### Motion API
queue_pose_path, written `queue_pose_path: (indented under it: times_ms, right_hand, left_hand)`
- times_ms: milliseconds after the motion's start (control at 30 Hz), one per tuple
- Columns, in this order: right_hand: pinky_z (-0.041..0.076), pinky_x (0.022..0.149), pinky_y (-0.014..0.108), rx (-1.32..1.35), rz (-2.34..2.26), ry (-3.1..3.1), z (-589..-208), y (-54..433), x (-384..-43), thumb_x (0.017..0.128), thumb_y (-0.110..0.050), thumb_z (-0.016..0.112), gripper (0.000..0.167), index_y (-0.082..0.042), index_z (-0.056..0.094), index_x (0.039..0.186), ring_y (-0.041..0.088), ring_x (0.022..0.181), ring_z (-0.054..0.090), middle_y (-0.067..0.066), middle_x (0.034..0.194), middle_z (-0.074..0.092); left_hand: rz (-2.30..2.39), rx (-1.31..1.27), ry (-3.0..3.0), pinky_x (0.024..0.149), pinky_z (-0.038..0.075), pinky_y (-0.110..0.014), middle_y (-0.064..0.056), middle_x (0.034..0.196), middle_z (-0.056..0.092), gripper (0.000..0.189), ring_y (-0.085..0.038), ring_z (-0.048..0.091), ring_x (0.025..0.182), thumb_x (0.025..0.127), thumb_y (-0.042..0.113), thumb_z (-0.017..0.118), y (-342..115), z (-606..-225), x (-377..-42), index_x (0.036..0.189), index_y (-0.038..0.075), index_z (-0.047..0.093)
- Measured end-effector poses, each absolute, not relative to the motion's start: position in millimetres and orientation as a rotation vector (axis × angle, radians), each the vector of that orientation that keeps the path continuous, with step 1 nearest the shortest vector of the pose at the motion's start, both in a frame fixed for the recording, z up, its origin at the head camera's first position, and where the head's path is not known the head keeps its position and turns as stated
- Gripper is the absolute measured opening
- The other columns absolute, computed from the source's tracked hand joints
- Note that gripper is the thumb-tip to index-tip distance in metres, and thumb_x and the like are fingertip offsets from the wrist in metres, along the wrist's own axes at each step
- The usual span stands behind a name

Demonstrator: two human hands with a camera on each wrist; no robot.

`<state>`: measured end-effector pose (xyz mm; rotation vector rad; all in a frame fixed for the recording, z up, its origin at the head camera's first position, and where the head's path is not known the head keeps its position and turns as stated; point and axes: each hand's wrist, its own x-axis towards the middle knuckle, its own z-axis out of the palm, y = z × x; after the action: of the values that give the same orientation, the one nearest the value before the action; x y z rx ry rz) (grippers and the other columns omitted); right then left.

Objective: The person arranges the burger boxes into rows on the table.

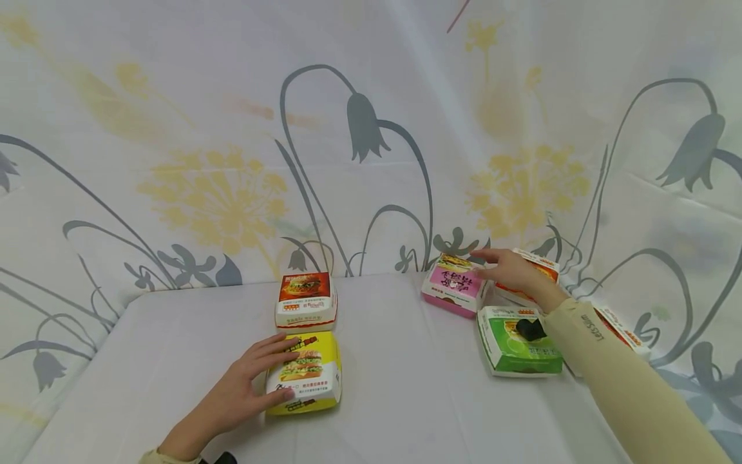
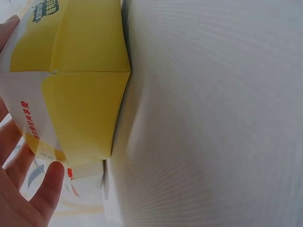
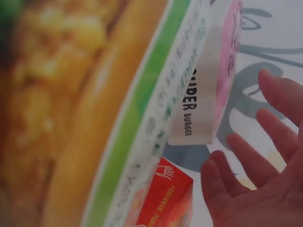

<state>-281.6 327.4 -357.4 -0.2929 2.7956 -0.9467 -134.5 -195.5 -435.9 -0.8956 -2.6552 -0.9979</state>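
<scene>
My left hand [image 1: 232, 393] rests at the left side of a yellow burger box [image 1: 315, 386], its fingers spread over the lid. In the left wrist view the thumb [image 2: 51, 189] lies by a corner of that box. A red-topped burger box [image 1: 304, 299] stands directly behind it. On the right, my right hand [image 1: 516, 274] reaches over the table, fingers extended toward the right edge of a pink burger box [image 1: 449, 287]. From the right wrist view, the fingers look spread, with nothing held between them. Whether a fingertip touches the pink lid is unclear.
Below my right forearm lies a green burger box [image 1: 513, 351]. Another red-and-white box [image 1: 542, 267] is partly hidden behind my right hand, and one more box [image 1: 623, 332] beyond the sleeve. A flower-printed curtain [image 1: 371, 193] rises behind the white table [image 1: 400, 399].
</scene>
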Motion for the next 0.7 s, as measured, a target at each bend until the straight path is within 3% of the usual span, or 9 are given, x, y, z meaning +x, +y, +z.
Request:
queue_pose_path:
  times_ms: [233,700]
  right_hand:
    - [0.032,0.107,0.063,-0.293,-0.921,2.744,-363.5,329.7,-279.1,0.097,-0.024,0.063,0.058,-0.002,0.045,0.148,0.051,0.136,0.033,0.031,0.149,0.038]
    - [0.035,0.108,0.058,-0.284,-0.822,2.724,-361.1,324.8,-277.8,0.093,-0.015,0.064,0.056,-0.003,0.049,0.145,0.042,0.133,0.043,0.026,0.147,0.044]
  left_hand:
    - [-1.001,-0.894,-2.659,0.102,0.039,-0.062,0.009,0.145,0.052,0.052,-0.020,0.036,0.141,0.083,0.042,0.080,-195.4,-436.0,-135.2,0.132,0.030,0.065]
    - [-0.969,-0.888,-2.668,0.102,0.039,-0.061,0.011,0.145,0.052,0.052,-0.020,0.036,0.141,0.083,0.045,0.079,-195.8,-435.8,-134.4,0.131,0.031,0.064]
